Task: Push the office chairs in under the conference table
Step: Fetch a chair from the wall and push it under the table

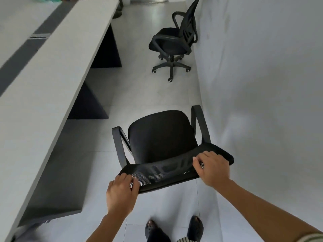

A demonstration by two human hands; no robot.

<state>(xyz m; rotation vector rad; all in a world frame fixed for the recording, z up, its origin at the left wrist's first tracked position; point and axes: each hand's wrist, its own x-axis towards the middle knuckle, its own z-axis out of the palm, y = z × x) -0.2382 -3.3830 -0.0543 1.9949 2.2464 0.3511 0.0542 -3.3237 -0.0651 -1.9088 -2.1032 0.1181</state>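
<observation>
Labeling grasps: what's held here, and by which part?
Both hands grip the near office chair by the top edge of its mesh backrest: left hand at the left end, right hand toward the right end.

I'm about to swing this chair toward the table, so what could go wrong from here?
1. The near chair faces down the aisle, not toward the conference table; pushed without turning enough, its left armrest may strike the table edge.
2. The dark table supports sit close together, so the base could catch one.
3. Both the left hand and right hand grip the flexible mesh backrest, which may tilt rather than roll.
</observation>
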